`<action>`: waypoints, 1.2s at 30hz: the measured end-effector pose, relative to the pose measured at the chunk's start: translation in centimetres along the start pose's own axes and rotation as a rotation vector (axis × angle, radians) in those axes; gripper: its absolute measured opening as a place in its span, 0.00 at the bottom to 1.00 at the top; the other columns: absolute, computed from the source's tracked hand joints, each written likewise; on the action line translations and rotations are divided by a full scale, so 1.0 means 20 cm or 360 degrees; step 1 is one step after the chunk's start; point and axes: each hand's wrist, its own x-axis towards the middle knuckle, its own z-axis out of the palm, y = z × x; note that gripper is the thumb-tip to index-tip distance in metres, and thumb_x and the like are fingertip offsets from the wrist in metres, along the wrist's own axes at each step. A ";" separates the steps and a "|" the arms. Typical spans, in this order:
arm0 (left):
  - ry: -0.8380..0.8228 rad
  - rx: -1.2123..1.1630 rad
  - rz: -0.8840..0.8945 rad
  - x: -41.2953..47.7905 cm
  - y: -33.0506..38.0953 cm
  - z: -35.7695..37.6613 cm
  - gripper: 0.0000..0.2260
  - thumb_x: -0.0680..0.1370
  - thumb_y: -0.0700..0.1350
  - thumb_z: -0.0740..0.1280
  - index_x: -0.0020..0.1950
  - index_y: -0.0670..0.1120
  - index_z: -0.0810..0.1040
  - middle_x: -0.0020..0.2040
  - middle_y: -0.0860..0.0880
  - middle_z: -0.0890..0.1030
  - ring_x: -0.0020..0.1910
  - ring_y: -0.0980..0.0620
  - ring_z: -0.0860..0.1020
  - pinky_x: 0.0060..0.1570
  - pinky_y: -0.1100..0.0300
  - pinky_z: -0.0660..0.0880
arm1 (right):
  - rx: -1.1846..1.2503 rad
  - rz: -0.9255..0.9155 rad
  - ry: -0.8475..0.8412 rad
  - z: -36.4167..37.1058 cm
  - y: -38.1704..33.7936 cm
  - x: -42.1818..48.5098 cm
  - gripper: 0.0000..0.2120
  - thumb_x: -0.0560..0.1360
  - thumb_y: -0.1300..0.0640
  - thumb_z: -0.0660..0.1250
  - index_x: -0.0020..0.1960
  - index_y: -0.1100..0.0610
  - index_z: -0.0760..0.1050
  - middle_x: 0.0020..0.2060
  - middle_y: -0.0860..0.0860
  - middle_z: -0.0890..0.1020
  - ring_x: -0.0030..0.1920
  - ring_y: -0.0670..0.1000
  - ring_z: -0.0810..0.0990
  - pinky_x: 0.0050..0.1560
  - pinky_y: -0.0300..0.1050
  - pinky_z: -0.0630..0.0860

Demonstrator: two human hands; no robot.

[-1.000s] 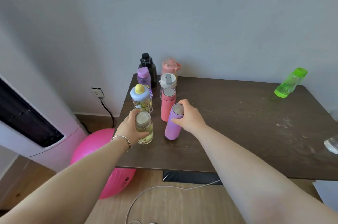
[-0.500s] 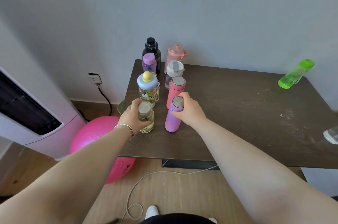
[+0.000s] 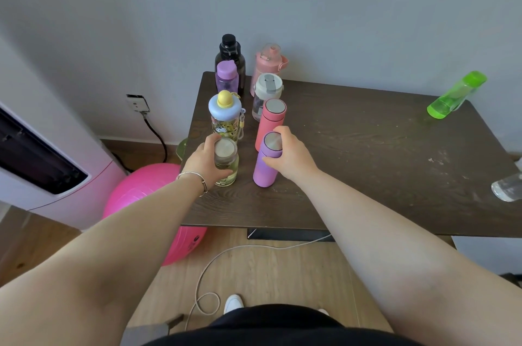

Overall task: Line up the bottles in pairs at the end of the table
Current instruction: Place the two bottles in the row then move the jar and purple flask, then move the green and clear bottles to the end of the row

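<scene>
Four pairs stand at the table's left end. Left hand grips the glass bottle; right hand grips the purple flask. Green bottle and clear bottle remain unplaced at the right.

A dark wood-grain table stands against a plain grey wall, its top scuffed towards the right edge. Below lies light wooden flooring with a white cable looping across it. A pink exercise ball sits off the table's left edge beside a white appliance and a wall socket.
</scene>
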 end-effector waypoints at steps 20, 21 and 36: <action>-0.0093 0.0300 -0.0008 0.01 0.05 -0.03 0.45 0.67 0.56 0.77 0.75 0.53 0.54 0.73 0.44 0.63 0.70 0.40 0.65 0.64 0.43 0.72 | -0.0008 0.0040 -0.0026 -0.02 -0.02 -0.03 0.40 0.71 0.55 0.74 0.76 0.50 0.56 0.68 0.54 0.72 0.63 0.57 0.75 0.56 0.50 0.75; -0.0083 0.0413 0.0050 0.01 0.07 -0.04 0.46 0.67 0.59 0.76 0.76 0.52 0.53 0.74 0.45 0.61 0.72 0.40 0.63 0.66 0.43 0.70 | -0.0037 0.0036 -0.0045 -0.03 -0.02 -0.03 0.41 0.70 0.56 0.74 0.76 0.49 0.54 0.69 0.54 0.71 0.63 0.57 0.75 0.56 0.51 0.76; 0.0104 0.1074 0.0614 0.04 0.72 -0.07 0.39 0.74 0.68 0.60 0.78 0.50 0.52 0.78 0.43 0.55 0.78 0.40 0.51 0.75 0.44 0.52 | -0.0991 -0.0063 0.0229 -0.43 0.26 -0.09 0.31 0.75 0.48 0.70 0.74 0.55 0.63 0.70 0.55 0.71 0.75 0.58 0.63 0.75 0.56 0.60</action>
